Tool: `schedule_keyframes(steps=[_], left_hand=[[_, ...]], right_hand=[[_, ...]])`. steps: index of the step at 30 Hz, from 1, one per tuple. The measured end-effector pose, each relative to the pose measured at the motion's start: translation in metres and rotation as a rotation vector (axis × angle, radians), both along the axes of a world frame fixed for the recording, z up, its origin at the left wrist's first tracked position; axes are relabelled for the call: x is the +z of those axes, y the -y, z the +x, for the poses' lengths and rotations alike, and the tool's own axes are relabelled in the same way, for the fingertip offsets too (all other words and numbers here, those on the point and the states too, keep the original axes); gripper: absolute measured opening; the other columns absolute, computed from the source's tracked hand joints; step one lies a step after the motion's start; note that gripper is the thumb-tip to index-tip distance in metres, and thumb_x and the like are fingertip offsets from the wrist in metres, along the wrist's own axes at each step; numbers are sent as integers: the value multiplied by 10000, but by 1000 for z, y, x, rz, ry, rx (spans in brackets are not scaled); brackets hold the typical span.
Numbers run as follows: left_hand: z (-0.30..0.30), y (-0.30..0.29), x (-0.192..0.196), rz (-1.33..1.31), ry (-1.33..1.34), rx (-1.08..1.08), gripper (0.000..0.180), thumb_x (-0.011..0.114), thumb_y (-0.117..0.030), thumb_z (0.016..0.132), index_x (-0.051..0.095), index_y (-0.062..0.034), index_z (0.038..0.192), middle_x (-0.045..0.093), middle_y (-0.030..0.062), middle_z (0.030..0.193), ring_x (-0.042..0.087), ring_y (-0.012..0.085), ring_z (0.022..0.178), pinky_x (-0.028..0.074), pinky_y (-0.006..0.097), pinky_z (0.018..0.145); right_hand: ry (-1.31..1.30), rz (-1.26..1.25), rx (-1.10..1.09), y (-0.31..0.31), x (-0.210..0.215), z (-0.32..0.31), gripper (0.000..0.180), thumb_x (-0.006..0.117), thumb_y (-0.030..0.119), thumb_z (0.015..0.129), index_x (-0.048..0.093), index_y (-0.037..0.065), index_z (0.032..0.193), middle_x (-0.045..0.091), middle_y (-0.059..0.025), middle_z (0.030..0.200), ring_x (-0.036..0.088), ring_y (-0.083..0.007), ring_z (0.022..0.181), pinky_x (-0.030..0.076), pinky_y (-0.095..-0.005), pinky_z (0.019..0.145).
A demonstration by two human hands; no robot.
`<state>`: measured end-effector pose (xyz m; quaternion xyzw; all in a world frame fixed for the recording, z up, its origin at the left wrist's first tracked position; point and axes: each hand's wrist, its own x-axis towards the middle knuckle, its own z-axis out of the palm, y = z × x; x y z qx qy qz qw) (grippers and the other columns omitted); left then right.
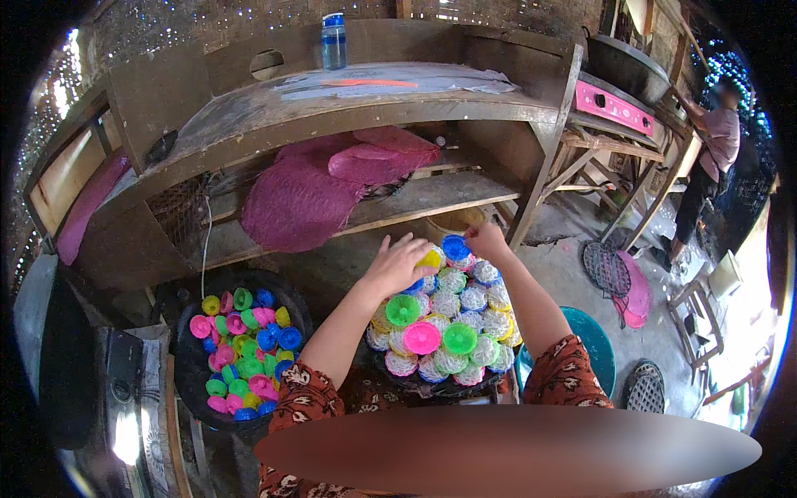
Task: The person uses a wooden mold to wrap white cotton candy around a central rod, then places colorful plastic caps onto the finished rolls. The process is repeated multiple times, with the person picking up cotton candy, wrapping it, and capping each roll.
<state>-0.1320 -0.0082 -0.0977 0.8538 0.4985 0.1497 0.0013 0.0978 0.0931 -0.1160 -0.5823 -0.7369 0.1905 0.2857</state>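
A heaped pile of small plastic cups filled with white, stringy clumps (447, 305) rises in front of me. Some green and pink cups (422, 337) on the near side lie with their coloured surfaces showing. At the upper left of the heap, my left hand (400, 264) holds a yellow cup (430, 259) between thumb and fingers, its other fingers spread. Across from it, my right hand (488, 241) pinches the edge of a blue cup (455, 246) at the top of the pile. Its fingertips are partly hidden.
A dark round tub (189, 365) of loose coloured cups sits at left, and a teal basin (594, 340) at right. Beyond stands a wooden bench (374, 112) with a water bottle (334, 43) and pink netting (307, 191). A person (714, 141) stands near a pink stove (614, 106).
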Motion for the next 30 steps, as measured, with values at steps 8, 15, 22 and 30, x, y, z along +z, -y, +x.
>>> schedule_keyframes(steps=[8,15,22,30], left_hand=[[-5,1,-14,-100,-39,39,471,441,-490,896,632,-128,1127,539,46,1272,377,252,1292,115,663,1031],[-12,5,-18,-76,-3,42,457,469,-499,876,637,-147,1113,545,42,1261,390,237,1284,121,665,1030],[-21,12,-22,-44,7,43,443,478,-489,876,633,-148,1112,539,40,1266,396,238,1277,129,661,1029],[-63,20,3,-2,192,124,435,427,-463,915,606,-150,1158,518,33,1291,373,225,1294,127,643,1035]], right_hand=[[70,-7,0,-14,-33,2,163,667,159,668,682,61,797,667,-101,703,651,-207,606,533,-324,593],[137,-6,-38,-10,-33,-4,189,678,167,657,687,69,818,676,-108,775,661,-233,733,528,-348,687],[171,38,-56,9,-29,-14,242,678,230,672,682,80,861,674,-119,840,653,-262,797,518,-364,729],[385,337,302,45,-9,-26,635,734,467,644,587,186,1195,553,-109,1218,494,-334,1133,419,-453,938]])
